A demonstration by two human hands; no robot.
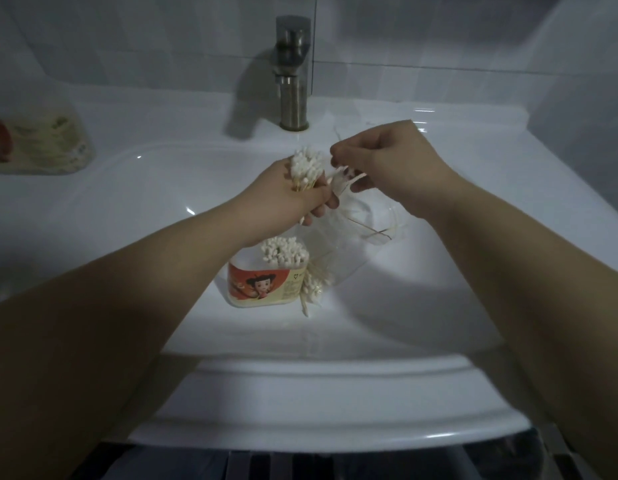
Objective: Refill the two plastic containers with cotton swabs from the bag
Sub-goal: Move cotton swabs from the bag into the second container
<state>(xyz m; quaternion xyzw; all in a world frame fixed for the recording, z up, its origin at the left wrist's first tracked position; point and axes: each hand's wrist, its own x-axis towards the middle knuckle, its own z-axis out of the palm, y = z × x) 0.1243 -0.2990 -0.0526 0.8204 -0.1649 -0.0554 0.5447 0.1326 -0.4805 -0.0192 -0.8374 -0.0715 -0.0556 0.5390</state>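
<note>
Head view: your left hand [295, 199] is clenched round a thick bundle of cotton swabs [306, 171]. Their white tips stand up above your thumb and fingers, over the middle of the basin. Your right hand [387, 161] is just beside it, fingers curled, pinching the top edge of the clear plastic bag [358, 226]. Whether a few swabs are caught in that pinch as well, you cannot tell from here.

The bag hangs slack below and between your two hands. A small cluster of loose swabs [312, 287] lies in its lower end, which rests against the right side of the plastic container [266, 284].

That container stands upright in the bowl of the white washbasin [335, 370], below your left wrist. It has an orange cartoon label facing you and a packed mass of swab tips [285, 254] showing at its open top.

A brushed metal faucet [293, 74] stands at the back of the basin, in front of the pale tiled wall [127, 46]. On the ledge at far left lies a blurred, pale labelled object [41, 143] with a red patch at its left end. It is too soft to identify.
</note>
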